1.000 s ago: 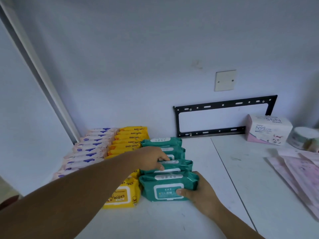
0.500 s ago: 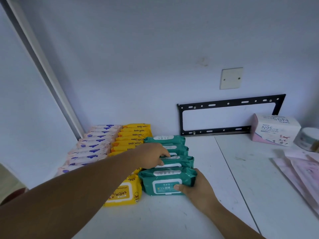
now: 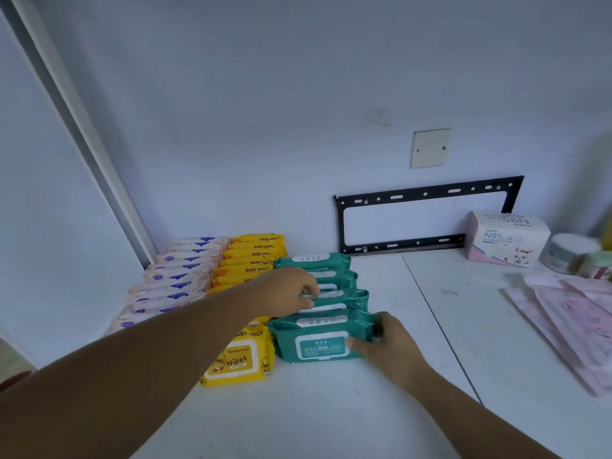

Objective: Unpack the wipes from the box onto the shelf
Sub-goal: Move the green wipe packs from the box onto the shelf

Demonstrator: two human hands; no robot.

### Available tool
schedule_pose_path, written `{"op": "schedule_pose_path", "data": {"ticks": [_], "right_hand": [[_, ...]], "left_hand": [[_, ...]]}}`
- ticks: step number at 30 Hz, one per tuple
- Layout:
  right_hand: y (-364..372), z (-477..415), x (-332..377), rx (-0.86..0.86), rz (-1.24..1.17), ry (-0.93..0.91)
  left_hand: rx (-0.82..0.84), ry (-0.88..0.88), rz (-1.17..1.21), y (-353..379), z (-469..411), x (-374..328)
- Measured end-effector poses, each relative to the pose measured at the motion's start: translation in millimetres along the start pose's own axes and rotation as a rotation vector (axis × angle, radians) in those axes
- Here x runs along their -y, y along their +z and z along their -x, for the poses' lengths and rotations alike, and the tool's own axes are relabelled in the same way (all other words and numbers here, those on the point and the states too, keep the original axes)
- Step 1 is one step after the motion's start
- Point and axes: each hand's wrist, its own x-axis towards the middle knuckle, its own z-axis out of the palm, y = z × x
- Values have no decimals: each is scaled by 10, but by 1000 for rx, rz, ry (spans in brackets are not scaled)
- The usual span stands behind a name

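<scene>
From my seat I see, far left on the white shelf (image 3: 331,409), a row of soft pale pink wipes packs (image 3: 172,286) with blue marks, standing on edge one behind another. Next to them runs a row of glossy yellow baby wipes packs (image 3: 255,256), the front one leaning back to show its face with a rounded flip lid. My left arm reaches in long and nearly straight from the lower left, crossing over that yellow row. The left hand (image 3: 284,291) is palm down, fingers curled onto the top edges of the middle teal wipes packs (image 3: 331,293), pressing there rather than closed around any one pack. The teal packs are crinkly plastic pillows with white oval labels, lined up front to back. My right arm comes from the lower right; the right hand (image 3: 384,342) pinches the front teal pack (image 3: 318,342) at its right end, thumb on the face, fingers behind. Further right, a black metal bracket (image 3: 427,193) sits against the wall, then a cardboard N95 mask box (image 3: 503,236) and flat pink packets (image 3: 569,313).
</scene>
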Motion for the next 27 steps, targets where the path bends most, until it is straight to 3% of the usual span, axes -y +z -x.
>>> {"op": "schedule_pose_path", "data": {"ticks": [6,13,27], "right_hand": [[-333,116,176,-88,162,42],[-503,485,349,-163,427,59],[-676,2163,-16,-345,488,327]], "left_hand": [[29,71,121,-117,178,-23],[68,169,107,-84,509,25],[201,449,73,470,821,-578]]}}
